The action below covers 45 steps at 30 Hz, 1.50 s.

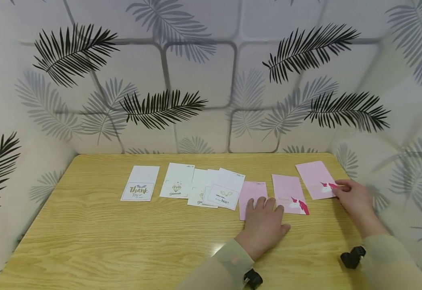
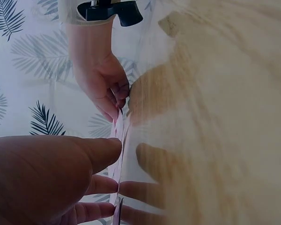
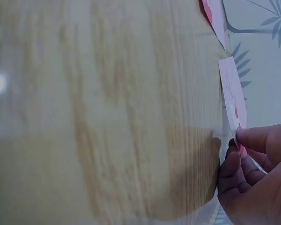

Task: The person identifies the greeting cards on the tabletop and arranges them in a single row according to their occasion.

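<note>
One hand, the left hand (image 1: pixel 264 228), lies palm down with its fingers spread, their tips over the lower part of a plain-looking pink card (image 1: pixel 253 191). Take that hand as the middle of a clock, twelve towards the leaf-patterned wall (image 1: pixel 200 76): the card sits between eleven and twelve. At about one lies a unicorn card (image 1: pixel 285 187), also pink; its left edge meets the hand's index fingertip, though whether they touch I cannot tell. Between one and two is a matching corner card (image 1: pixel 313 175), pinched at its lower right between the thumb and fingers of the right hand (image 1: pixel 356 205), out near half past two and well apart from the left. Between ten and eleven, a white heart card (image 1: pixel 226 189) overlaps its neighbours, a mostly hidden white card (image 1: pixel 211 179) and a Diamonds card (image 1: pixel 198 183). Towards ten, on the wooden table (image 1: pixel 106 237), lie another Diamonds print (image 1: pixel 176 180), then a Thank You card (image 1: pixel 140 183).
</note>
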### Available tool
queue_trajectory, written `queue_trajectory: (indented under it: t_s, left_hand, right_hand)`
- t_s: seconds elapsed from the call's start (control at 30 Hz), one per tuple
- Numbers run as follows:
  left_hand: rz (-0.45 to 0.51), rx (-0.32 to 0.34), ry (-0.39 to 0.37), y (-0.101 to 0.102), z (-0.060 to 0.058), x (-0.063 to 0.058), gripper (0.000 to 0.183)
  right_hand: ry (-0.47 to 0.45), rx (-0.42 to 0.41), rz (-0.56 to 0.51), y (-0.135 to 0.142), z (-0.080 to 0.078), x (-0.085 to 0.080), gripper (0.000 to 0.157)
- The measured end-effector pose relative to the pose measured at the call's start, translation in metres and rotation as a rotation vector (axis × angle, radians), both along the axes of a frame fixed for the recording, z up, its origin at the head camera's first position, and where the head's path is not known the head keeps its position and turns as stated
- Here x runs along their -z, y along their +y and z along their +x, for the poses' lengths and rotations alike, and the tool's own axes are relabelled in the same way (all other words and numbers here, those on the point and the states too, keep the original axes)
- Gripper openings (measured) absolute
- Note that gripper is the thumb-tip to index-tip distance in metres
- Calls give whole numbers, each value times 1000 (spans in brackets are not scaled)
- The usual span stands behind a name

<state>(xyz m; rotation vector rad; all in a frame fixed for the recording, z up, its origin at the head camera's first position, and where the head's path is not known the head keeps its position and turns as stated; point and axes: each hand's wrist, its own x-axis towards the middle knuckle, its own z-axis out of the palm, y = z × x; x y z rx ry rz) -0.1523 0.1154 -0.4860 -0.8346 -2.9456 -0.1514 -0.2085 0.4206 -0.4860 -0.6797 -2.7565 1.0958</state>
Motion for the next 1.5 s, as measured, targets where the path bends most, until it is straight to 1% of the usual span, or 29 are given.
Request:
queue_trajectory:
  t_s: [0.07,0.1,0.2,0.33,0.6,0.77,0.97,1.17,1.5]
  left_hand:
    - [1,2,2,0,0,-1,48]
    - [-8,2,-7,-2,2,-5,48]
    - [-5,3,-7,-2,2,-6,48]
    - [-3,0,-6,-3,3,-6,48]
    - [4,1,8,-5,6,-7,46]
    - [-1,1,18,-4,6,-5,46]
    - [-5,-1,18,-4,5,-4,47]
    - [1,-1,24,-4,6,-3,48]
    - [-1,3,20,-3,4,-1,49]
  right_hand:
    - [1,-11,49,-3,-1,-1,43]
    - [-5,-10,60,-4,-1,-2,42]
    - [-24,-5,91,-5,-4,0,41]
    - [-27,-15,128,-6,-5,1,41]
    - [-39,-4,154,-9,-4,2,41]
    - [-45,0,174,-10,-3,2,39]
    - [-82,23,177,-13,-5,0,39]
    - [-80,19,172,-15,-3,-4,40]
    - [-95,29,146,-15,-3,-4,43]
